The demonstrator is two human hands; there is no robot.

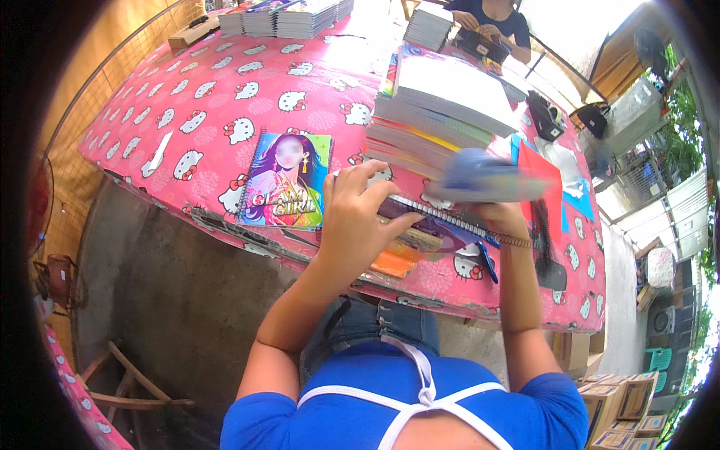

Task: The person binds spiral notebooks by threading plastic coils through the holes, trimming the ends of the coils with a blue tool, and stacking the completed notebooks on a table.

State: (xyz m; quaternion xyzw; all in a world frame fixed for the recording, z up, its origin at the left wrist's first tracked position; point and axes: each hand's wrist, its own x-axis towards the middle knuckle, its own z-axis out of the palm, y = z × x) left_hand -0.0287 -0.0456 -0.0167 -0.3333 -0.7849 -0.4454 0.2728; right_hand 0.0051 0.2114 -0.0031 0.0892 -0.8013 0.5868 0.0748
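Observation:
My left hand is closed on a spiral notebook with a dark cover, thumb on the near side and fingers over the far side. The notebook is tilted up, its white-edged coil binding along the top. My right hand is raised by the notebook's right end, closed around a blue and grey object too smeared by motion to name. A brown wire coil crosses my right wrist. Left of my left hand lies a spiral notebook with a colourful cover. A blue-handled tool lies below the held notebook.
A tall stack of notebooks stands beyond my hands. More notebook stacks stand at the far left of the pink patterned table. Red sheets lie at right. A person works across the table. Cardboard boxes stand at lower right.

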